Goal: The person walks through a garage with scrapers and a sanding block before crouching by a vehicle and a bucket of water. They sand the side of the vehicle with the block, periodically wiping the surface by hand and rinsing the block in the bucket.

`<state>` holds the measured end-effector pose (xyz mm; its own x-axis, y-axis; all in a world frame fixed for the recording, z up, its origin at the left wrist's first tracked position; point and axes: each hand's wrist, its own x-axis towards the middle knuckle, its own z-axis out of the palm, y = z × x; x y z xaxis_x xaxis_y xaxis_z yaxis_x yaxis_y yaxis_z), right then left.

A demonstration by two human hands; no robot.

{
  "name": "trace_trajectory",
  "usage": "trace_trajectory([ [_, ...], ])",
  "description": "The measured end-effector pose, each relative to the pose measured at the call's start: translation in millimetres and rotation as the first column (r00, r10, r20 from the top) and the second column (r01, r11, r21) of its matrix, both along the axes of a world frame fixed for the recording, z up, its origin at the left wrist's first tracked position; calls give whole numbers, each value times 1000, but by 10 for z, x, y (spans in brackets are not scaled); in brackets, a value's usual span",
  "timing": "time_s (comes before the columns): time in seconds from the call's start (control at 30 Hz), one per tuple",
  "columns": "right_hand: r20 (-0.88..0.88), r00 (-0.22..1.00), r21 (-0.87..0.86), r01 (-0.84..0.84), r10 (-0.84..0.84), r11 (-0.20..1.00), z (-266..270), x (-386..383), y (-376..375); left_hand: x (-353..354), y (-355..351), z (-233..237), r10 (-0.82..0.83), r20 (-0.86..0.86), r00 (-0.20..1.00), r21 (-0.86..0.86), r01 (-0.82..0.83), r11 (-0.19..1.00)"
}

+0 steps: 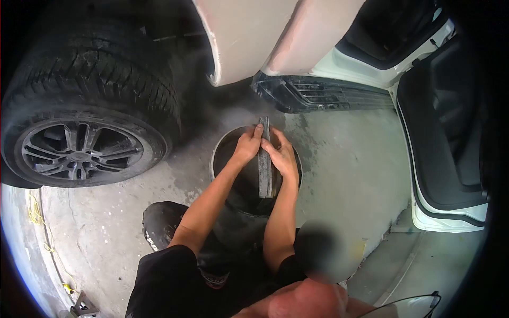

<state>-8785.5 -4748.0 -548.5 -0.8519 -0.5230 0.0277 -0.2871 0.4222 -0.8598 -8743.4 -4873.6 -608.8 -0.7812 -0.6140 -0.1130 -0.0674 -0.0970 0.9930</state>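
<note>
A long, narrow grey block point(265, 177), resembling a sanding block, is held lengthwise above a round bucket point(213, 161). My left hand point(248, 146) grips the block's upper left side, its thumb pressed along the edge. From the other side my right hand point(283, 159) closes on the block, thumb across the face and fingers along the right edge. The bucket is dark inside, and my forearms cover part of its rim. What lies at its bottom is too dark to make out.
A large wheel point(79, 156) stands to the left. Ahead are a pale, patchy body panel point(249, 32) and a black running board point(328, 94). An open car door point(445, 127) is at right. Yellow cord point(36, 212) lies on the concrete floor point(106, 222), which has damp patches.
</note>
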Motion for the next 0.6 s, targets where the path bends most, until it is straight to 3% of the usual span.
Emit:
trace_trajectory([
  [0.17,68,996,7,-55,54,998,50,25,96,177,76,209,-93,95,991,46,89,995],
  [0.27,234,971,-115,-16,43,993,-51,-21,202,242,67,369,-205,99,974,213,181,960],
  [0.37,450,890,-328,91,70,940,-118,5,248,204,102,314,-50,94,994,-262,73,962],
  [0.4,497,863,-362,116,87,925,-117,13,271,195,92,352,-38,18,999,-249,42,968],
  [0.47,533,841,-422,164,98,892,-41,80,288,152,24,589,-8,-136,991,-216,-22,976],
  [0.57,526,847,-474,219,75,853,152,226,207,-32,-2,943,11,-451,893,138,57,989],
  [0.6,536,842,-465,227,67,856,129,234,202,-94,-45,1104,24,-475,880,227,96,969],
])
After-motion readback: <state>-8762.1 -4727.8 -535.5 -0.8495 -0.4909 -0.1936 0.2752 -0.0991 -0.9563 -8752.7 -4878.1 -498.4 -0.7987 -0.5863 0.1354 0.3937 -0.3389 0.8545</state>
